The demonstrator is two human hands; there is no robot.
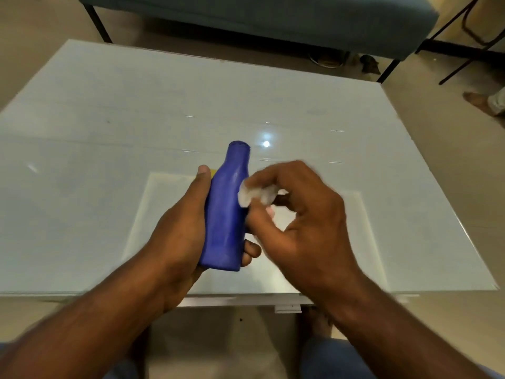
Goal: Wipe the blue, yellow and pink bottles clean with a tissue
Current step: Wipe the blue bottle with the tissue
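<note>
Both hands work above the glass table's (109,110) near edge: the left hand (180,228) grips the blue bottle (226,214) upright, while the right hand (300,214) pinches a crumpled tissue (255,195) against the bottle's right shoulder.

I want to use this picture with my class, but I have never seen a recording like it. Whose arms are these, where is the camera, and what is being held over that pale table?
There is no machine here: the arms belong to a person, and the single picture comes from a camera worn on that person's head, looking forward and down. The left hand grips a blue bottle around its body, mouth pointing away, held above the glossy white table. The right hand pinches a crumpled white tissue against the bottle's side, as if wiping it. A sliver of something yellow peeks out behind the left thumb; I cannot tell what it is. No pink bottle is visible. A dark bench stands beyond the table.
</note>
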